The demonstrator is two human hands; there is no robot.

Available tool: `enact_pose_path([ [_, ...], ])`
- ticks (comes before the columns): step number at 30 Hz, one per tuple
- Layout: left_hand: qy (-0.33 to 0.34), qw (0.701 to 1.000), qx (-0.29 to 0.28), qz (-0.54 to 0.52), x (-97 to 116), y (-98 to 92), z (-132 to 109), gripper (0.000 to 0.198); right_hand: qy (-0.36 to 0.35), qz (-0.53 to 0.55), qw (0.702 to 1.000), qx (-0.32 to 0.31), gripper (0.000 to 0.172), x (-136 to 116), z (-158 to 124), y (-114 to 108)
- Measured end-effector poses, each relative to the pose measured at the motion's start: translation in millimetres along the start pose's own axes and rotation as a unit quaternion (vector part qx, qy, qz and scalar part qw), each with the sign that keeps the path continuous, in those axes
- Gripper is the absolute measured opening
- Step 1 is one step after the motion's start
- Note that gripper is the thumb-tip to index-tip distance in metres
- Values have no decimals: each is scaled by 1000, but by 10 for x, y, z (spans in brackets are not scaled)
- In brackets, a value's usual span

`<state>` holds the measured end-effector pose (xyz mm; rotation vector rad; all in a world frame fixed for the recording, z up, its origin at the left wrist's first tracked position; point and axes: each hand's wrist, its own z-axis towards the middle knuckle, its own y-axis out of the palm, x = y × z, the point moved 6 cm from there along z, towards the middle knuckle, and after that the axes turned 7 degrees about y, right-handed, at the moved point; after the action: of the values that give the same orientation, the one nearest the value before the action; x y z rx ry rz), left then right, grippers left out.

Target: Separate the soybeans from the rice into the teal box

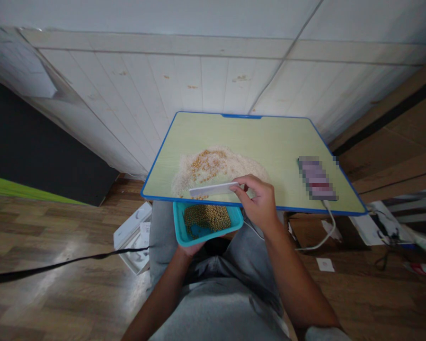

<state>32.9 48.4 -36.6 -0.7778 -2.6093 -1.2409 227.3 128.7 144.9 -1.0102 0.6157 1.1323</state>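
My right hand [256,200] pinches one end of a flat white strip [213,189], held level over the near edge of the small table [277,132]. Soybeans [208,163] lie mixed into a spread of rice [246,166] behind the strip, and a few beans sit just in front of it at the edge. Below that edge, my left hand [192,247] supports a turquoise plastic basket [179,227] from underneath, its fingers mostly hidden. Many soybeans [213,215] cover part of the basket's bottom.
A pixelated phone [316,179] lies on the table's right side, with a white cable [332,227] hanging over the edge. An open white box [133,237] stands on the floor at left. White wall panels [184,80] rise behind the table; cardboard [404,132] stands at right.
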Motion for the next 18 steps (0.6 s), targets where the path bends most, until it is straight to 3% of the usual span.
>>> enact_pose_path([
  [12,-10,1000,-1,-18,11,83,-40,60,-20,4,1000,-6,13,-16,1,-19],
  [18,10,1000,-19,-4,35,61,-8,45,-37,3,999,-11,13,-31,6,-58],
])
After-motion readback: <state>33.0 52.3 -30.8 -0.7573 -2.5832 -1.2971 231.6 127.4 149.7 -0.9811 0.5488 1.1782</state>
